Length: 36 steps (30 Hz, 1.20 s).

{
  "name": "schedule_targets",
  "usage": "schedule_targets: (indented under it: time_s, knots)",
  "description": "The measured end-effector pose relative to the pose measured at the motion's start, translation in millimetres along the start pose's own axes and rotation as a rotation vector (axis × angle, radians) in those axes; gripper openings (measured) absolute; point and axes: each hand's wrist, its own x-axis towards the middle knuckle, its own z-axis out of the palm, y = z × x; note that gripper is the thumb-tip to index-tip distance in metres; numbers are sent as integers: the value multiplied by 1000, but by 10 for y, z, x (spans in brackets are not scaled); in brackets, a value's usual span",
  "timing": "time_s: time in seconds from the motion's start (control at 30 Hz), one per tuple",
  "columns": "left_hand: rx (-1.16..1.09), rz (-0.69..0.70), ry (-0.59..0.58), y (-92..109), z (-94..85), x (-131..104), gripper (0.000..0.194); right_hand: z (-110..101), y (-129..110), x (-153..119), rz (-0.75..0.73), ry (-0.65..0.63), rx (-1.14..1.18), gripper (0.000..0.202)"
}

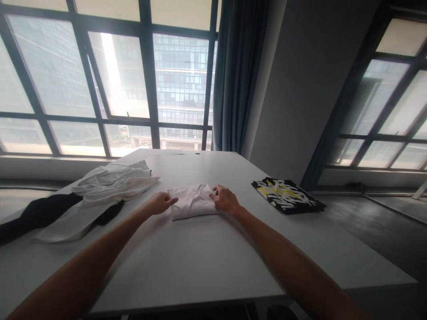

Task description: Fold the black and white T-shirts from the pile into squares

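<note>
Touching left hand (161, 202) and right hand (226, 199), folded white cloth (193, 202), between them

Daylight glares through the dark-framed window (180, 80) before us, leaving the grey pillar (307, 89) in gloom; soft shadows lie across the white table (187, 266), and straight lines lean toward the edges.

The folded cloth (193, 204) was plain off-white. Left of it, one garment (113, 175) was pale grey, another (103, 198) cream, and a third (50, 212) black. Right of it, the flat bundle (287, 195) was black with bold white lettering and yellow patches. Beneath it, the table (187, 266) was white; beyond it, the curtain (236, 80) was dark blue-grey.
</note>
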Motion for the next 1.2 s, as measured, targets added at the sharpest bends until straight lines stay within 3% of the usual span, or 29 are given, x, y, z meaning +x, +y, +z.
schedule_targets:
  time_s: [0.1, 0.2, 0.27, 0.47, 0.67, 0.83, 0.97, 1.03, 1.13, 1.2]
  knots:
    - [29, -87, -201, 145, -64, -107, 54, -175, 40, -16, 72, -195, -27, 39]
    - [70, -53, -177, 239, -61, -191, 49, -248, 101, -10, 82, -443, 99, 37]
    - [66, -67, -175, 246, -31, -227, 46, -252, 135, 2, 78, -508, 183, 36]
    - [1, -121, -161, 160, 26, -290, 40, -256, 210, 44, 54, -523, 326, 34]
    - [-7, -86, -149, 101, -91, -289, 41, -239, 306, 75, 53, -525, 342, 31]
    - [-57, -122, -179, 54, -162, -273, 47, -243, 312, 91, 66, -443, 307, 33]
    - [-60, -147, -291, 89, -85, -313, 51, -287, 301, 62, 78, -597, 291, 39]
    - [-26, -117, -275, 103, -27, -331, 48, -294, 318, 50, 80, -676, 274, 42]
    - [-12, -63, -224, 93, 3, -330, 45, -276, 360, 58, 47, -678, 271, 39]
    - [-19, -51, -253, 74, -33, -321, 46, -263, 384, 74, 5, -654, 263, 36]
